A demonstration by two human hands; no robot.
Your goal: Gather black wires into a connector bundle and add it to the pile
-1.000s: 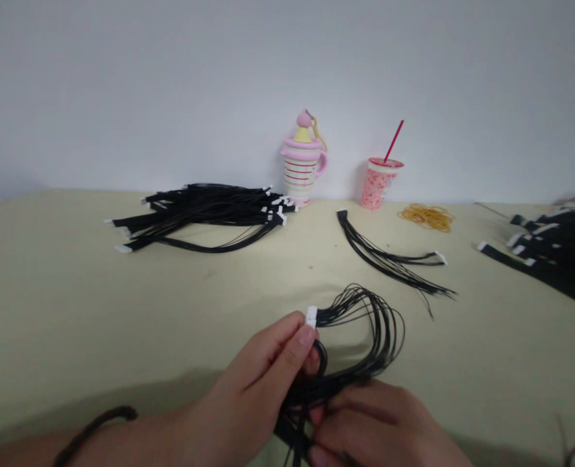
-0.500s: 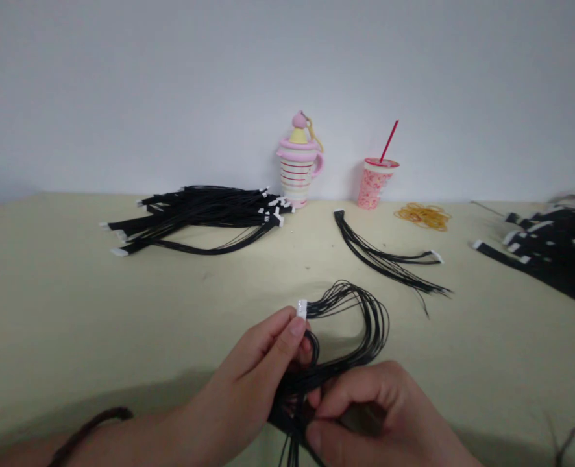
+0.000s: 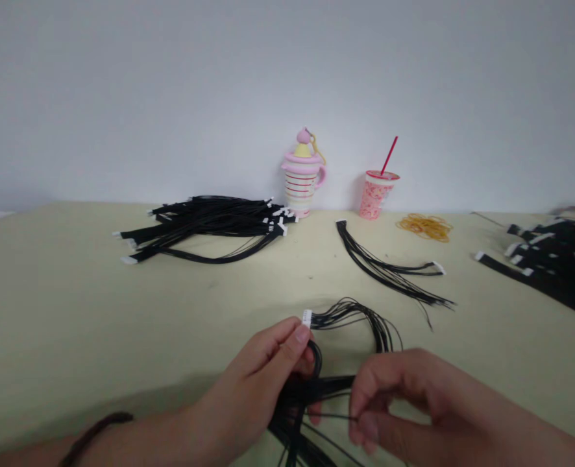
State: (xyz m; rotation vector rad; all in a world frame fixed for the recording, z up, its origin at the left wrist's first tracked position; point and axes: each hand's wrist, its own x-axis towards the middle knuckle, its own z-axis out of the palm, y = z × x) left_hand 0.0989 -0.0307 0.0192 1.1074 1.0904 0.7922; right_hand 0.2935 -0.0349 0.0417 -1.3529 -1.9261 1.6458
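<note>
Between its thumb and fingers my left hand (image 3: 272,376) grips a black wire harness (image 3: 317,389) close to its white connector (image 3: 307,318). From that connector thin black wires arc to the right and loop back under both hands. My right hand (image 3: 404,402), to the right of the bundle, pinches a single black wire (image 3: 333,416) drawn out sideways from it. The lower ends of the harness run out of the bottom of the view.
A pile of black harnesses (image 3: 209,220) lies at the back left, another pile (image 3: 564,259) at the right. One separate harness (image 3: 379,266) lies between. Behind are a striped pink cup (image 3: 300,185), a red-strawed cup (image 3: 376,194) and yellow rubber bands (image 3: 424,227).
My right hand has moved right and slightly up, pulling a single wire away from the bundle. The left hand keeps its hold by the connector. The whole view has shifted slightly.
</note>
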